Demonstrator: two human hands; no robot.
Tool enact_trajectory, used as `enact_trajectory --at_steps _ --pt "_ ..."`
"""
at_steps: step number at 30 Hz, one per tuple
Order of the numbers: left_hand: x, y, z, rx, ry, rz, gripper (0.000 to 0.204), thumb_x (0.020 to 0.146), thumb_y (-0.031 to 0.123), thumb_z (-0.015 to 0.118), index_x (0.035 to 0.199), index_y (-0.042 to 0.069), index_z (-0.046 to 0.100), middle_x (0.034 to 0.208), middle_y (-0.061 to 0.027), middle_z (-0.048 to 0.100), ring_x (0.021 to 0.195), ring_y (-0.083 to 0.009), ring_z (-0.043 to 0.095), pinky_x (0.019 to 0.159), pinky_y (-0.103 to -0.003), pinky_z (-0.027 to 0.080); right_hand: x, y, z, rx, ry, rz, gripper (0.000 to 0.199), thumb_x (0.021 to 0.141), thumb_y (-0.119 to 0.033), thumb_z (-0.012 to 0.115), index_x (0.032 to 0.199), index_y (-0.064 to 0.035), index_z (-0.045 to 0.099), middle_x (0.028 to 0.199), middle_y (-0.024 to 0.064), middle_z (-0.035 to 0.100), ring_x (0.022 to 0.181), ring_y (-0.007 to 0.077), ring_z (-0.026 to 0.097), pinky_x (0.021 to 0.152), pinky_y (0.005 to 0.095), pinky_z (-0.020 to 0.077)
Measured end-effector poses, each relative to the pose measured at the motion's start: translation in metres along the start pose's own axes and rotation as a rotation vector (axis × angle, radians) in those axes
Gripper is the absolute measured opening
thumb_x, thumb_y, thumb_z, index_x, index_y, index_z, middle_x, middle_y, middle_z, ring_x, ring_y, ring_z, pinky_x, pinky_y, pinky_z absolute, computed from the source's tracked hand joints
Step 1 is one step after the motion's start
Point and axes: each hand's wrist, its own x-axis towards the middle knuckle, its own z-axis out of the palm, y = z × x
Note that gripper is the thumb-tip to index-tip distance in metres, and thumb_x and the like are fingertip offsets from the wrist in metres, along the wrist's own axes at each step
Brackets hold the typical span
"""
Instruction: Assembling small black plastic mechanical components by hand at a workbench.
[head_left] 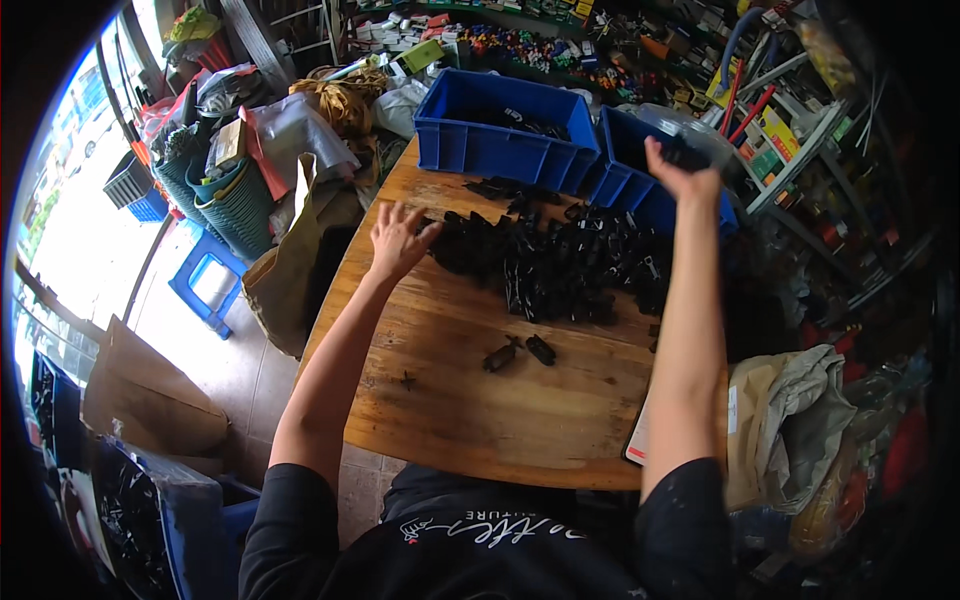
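Cluttered small workshop or hardware shop, colourful small goods (530, 46) crowding the back, laden metal rack (812, 147) at right, wooden tabletop (440, 400) heaped with black parts (550, 255), blue bins (500, 150) behind.

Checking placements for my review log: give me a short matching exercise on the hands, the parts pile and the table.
1. Left hand
2. Right hand
3. Pile of small parts
4. Table

A. Raised at the right-hand blue bin
B. Brown wood
C. Fingers spread, by the pile's left end
D. Black, heaped in front of the bins

Pairs: 1-C, 2-A, 3-D, 4-B
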Motion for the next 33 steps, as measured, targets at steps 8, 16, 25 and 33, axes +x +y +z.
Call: enact_trajectory --at_steps 8,16,25,33 --pt "-0.061 0.010 -0.014 -0.422 -0.354 0.251 0.040 0.085 0.040 0.054 0.115 0.015 0.058 0.127 -0.0149 0.046 0.118 -0.0341 0.041 0.098 -0.042 0.033 -0.013 0.022 -0.015 -0.625 -0.234 -0.225 0.045 0.091 -0.034 0.044 0.122 -0.0015 0.043 0.119 0.0175 0.048 0.107 0.0248 0.050 0.088 0.0400 0.0455" --pt "-0.075 0.037 -0.068 -0.625 -0.135 0.163 0.025 0.082 0.015 0.059 0.107 0.008 0.062 0.103 -0.0092 0.062 0.099 -0.0219 0.056 0.083 -0.033 0.044 -0.170 0.148 -0.148 -2.205 -0.673 -0.695 0.035 0.079 -0.011 0.064 0.113 -0.0089 0.058 0.118 0.0155 0.055 0.102 0.0279 0.051 0.088 0.0344 0.0414" --pt "-0.142 0.059 -0.071 -0.335 -0.254 0.471 0.019 0.071 0.006 0.062 0.089 0.007 0.062 0.094 -0.0084 0.055 0.091 -0.0282 0.052 0.078 -0.037 0.045 -0.225 0.101 -0.164 -1.990 -0.610 -0.329 0.026 0.082 -0.010 0.058 0.108 -0.0077 0.061 0.118 0.0107 0.056 0.111 0.0268 0.049 0.092 0.0341 0.0408" --pt "-0.145 0.067 -0.060 -0.399 -0.185 0.464 0.021 0.068 0.003 0.062 0.088 0.007 0.061 0.096 -0.0072 0.054 0.090 -0.0285 0.051 0.078 -0.038 0.046 -0.144 0.040 -0.184 -2.281 -0.376 -0.629 0.025 0.080 -0.014 0.058 0.103 -0.0069 0.059 0.108 0.0160 0.058 0.101 0.0347 0.053 0.084 0.0435 0.0440"
